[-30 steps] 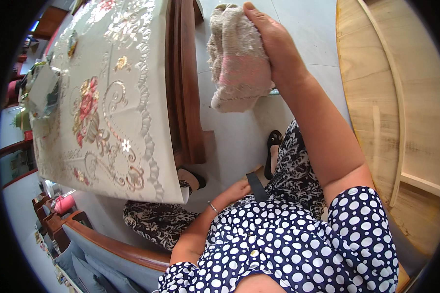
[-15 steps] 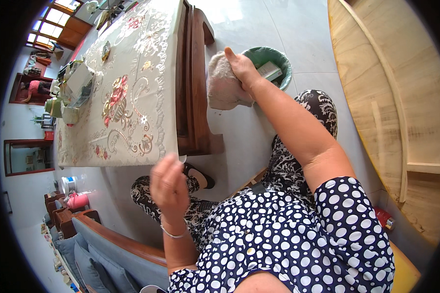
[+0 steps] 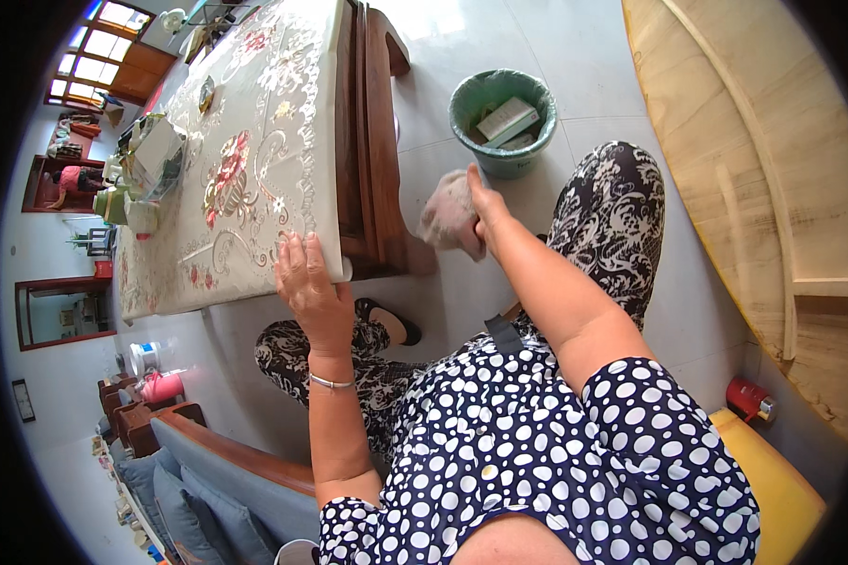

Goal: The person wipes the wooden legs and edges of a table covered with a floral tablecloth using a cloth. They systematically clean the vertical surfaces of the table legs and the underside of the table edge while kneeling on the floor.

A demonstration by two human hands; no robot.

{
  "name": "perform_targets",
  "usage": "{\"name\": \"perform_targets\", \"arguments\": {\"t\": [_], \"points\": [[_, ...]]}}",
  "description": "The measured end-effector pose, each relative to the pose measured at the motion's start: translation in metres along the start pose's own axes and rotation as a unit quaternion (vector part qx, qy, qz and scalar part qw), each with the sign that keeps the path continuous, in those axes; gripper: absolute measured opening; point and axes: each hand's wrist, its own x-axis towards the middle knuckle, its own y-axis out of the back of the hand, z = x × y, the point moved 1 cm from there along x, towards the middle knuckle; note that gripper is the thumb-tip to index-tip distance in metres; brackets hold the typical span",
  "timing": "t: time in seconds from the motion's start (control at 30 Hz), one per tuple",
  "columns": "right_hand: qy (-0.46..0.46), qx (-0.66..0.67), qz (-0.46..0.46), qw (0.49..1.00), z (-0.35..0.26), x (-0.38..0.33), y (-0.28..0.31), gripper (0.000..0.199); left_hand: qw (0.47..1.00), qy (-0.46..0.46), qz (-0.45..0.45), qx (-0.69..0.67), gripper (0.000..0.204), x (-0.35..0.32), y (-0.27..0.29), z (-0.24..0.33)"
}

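My right hand (image 3: 485, 209) grips the crumpled cloth (image 3: 448, 213) right of the table (image 3: 372, 141), while my left hand (image 3: 309, 282) lies spread on its near edge.

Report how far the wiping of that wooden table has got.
Done: nothing clearly shows as wiped. In hand: the right hand holds a crumpled cloth against the table's wooden end; the left hand rests on the embroidered tablecloth. Left: cannot tell.

we're in a home living room: wooden coffee table (image 3: 377, 141) under an embroidered cloth (image 3: 245, 169), cushioned wooden sofa (image 3: 207, 461), tiled floor (image 3: 584, 56), green wastebasket (image 3: 504, 118).
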Motion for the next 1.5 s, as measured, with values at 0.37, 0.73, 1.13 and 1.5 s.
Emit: {"name": "perform_targets", "arguments": {"t": [0.37, 0.73, 1.13, 1.5], "points": [[-0.01, -0.022, -0.162, 0.986, 0.002, -0.042, -0.032, 0.045, 0.879, 0.282, 0.089, -0.373, 0.039, 0.03, 0.026, -0.045], [0.191, 0.158, -0.247, 0.937, -0.067, -0.099, -0.089, 0.033, 0.825, 0.133, -0.157, -0.526, 0.061, 0.031, 0.052, -0.034], [0.397, -0.381, -0.188, 0.814, 0.016, -0.125, -0.096, 0.045, 0.825, 0.137, -0.177, -0.519, 0.04, 0.063, 0.038, -0.031], [0.323, -0.273, -0.094, 0.901, 0.006, -0.057, -0.074, 0.055, 0.983, 0.053, 0.04, -0.174, 0.016, 0.078, -0.016, -0.044]]}}
